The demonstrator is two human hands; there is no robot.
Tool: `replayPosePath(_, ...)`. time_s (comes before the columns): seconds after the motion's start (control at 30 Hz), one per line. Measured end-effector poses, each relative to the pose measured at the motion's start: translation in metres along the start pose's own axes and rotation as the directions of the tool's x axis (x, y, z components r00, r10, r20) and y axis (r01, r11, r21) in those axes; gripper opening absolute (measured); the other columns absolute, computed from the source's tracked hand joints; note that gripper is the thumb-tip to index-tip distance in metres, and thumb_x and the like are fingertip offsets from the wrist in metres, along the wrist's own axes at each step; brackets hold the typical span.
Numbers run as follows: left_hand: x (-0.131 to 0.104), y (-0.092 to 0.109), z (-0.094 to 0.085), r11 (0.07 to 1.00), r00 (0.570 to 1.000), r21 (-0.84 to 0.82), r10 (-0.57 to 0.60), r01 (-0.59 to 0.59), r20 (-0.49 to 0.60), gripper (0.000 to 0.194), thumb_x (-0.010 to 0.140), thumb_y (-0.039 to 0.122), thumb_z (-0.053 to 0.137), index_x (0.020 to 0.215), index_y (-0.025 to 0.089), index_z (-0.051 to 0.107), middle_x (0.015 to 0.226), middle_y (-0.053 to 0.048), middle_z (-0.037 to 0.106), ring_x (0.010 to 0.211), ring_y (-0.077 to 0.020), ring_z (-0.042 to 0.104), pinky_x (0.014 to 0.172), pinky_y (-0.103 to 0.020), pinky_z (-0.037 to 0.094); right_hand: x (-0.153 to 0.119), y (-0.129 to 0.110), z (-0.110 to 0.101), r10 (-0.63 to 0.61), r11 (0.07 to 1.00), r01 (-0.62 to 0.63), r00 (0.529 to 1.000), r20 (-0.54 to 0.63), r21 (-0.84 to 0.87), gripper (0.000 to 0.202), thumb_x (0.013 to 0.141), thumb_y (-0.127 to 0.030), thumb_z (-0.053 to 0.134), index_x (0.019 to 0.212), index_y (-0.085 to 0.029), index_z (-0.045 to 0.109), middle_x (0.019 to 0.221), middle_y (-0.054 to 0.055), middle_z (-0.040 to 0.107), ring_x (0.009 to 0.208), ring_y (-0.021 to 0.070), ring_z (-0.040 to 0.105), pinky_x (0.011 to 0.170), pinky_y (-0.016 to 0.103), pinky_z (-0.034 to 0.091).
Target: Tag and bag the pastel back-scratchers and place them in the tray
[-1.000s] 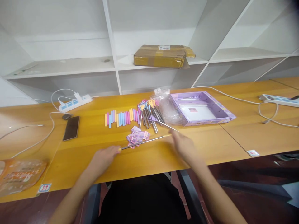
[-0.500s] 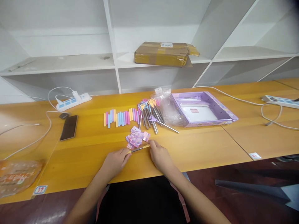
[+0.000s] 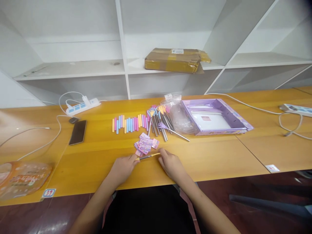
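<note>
A short metal rod with yellow ends [image 3: 146,157] spans the gap between my hands near the table's front edge. My left hand [image 3: 125,167] is closed on its left end. At its right end, the fingers of my right hand [image 3: 170,161] pinch the yellow part. Just behind the rod lies a loose pile of pink and purple cards [image 3: 145,144]. Farther back are a row of coloured sticks [image 3: 130,124] and a heap of metal rods with small coloured hand-shaped heads [image 3: 159,118]. One purple-headed rod [image 3: 175,132] lies slanted at the heap's front.
Right of the heap are clear plastic bags [image 3: 179,115] and a purple tray box [image 3: 247,126]. A phone [image 3: 78,132], a power strip [image 3: 84,106] and an orange plastic package [image 3: 26,178] are at the left. A taped carton [image 3: 173,61] rests on the shelf.
The whole view has shifted, so things appear slightly farther right. Both hands still hold the yellow-ended rod, and the objects on the table have not visibly moved.
</note>
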State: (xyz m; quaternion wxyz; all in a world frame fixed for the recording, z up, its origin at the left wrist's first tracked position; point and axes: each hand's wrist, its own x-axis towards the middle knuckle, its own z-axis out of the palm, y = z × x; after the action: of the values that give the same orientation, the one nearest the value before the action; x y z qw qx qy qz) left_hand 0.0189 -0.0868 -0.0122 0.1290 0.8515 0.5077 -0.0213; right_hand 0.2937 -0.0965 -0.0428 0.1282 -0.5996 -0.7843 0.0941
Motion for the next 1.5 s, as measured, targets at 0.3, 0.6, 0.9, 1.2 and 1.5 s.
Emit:
replayPosePath(0.3, -0.034, -0.052, -0.019, 0.987, 0.980, 0.149, -0.034, 0.064, -0.196, 0.034, 0.116, 0.038, 0.039, 0.104, 0.023, 0.067, 0.097, -0.006, 0.076, 0.092, -0.0226, 0.072, 0.072, -0.028, 0.043, -0.012, 0.080, -0.047, 0.150, 0.989, -0.147, 0.944, -0.295, 0.035, 0.020, 0.103, -0.025, 0.042, 0.106, -0.021, 0.061, 0.079, 0.007, 0.071, 0.063, 0.0223, 0.063, 0.062, 0.031, 0.035)
replayPosePath(0.6, -0.093, -0.112, -0.038, 0.989, 0.918, 0.148, 0.067, -0.009, -0.391, 0.044, 0.116, 0.044, 0.038, 0.088, 0.023, 0.065, 0.080, -0.002, 0.067, 0.074, -0.0186, 0.063, 0.069, -0.029, 0.045, -0.050, 0.095, -0.098, 0.090, 0.985, -0.014, 0.894, -0.439, 0.173, 0.043, 0.105, -0.044, 0.057, 0.139, -0.019, 0.058, 0.119, 0.015, 0.071, 0.099, 0.0282, 0.070, 0.085, 0.041, 0.057)
replayPosePath(0.9, -0.062, -0.061, -0.032, 0.931, 0.860, 0.276, 0.335, -0.239, -0.384, 0.041, 0.117, 0.033, 0.039, 0.085, 0.021, 0.062, 0.077, -0.002, 0.064, 0.073, -0.0207, 0.055, 0.068, -0.033, 0.039, -0.038, 0.012, -0.063, -0.493, 0.870, 0.492, 0.859, -0.136, -0.043, 0.023, 0.112, -0.015, 0.046, 0.121, -0.018, 0.066, 0.096, 0.008, 0.074, 0.082, 0.0212, 0.067, 0.078, 0.036, 0.052)
replayPosePath(1.2, -0.088, -0.142, -0.056, 0.970, 0.898, 0.238, 0.141, -0.042, -0.417, 0.042, 0.113, 0.038, 0.044, 0.082, 0.023, 0.067, 0.079, -0.005, 0.066, 0.079, -0.0249, 0.059, 0.073, -0.036, 0.041, -0.057, 0.164, -0.100, -0.207, 0.978, 0.193, 0.908, -0.363, -0.075, 0.043, 0.105, -0.015, 0.038, 0.120, -0.024, 0.077, 0.116, 0.013, 0.081, 0.108, 0.0275, 0.075, 0.100, 0.048, 0.057)
replayPosePath(1.5, -0.099, -0.162, -0.048, 0.992, 0.923, 0.129, 0.062, -0.013, -0.380, 0.046, 0.112, 0.048, 0.043, 0.084, 0.023, 0.069, 0.082, -0.005, 0.068, 0.082, -0.0250, 0.061, 0.077, -0.036, 0.046, -0.081, 0.222, -0.085, 0.047, 0.999, -0.047, 0.935, -0.350, 0.008, 0.029, 0.106, -0.028, 0.045, 0.120, -0.023, 0.070, 0.118, 0.010, 0.079, 0.084, 0.0217, 0.080, 0.072, 0.033, 0.059)
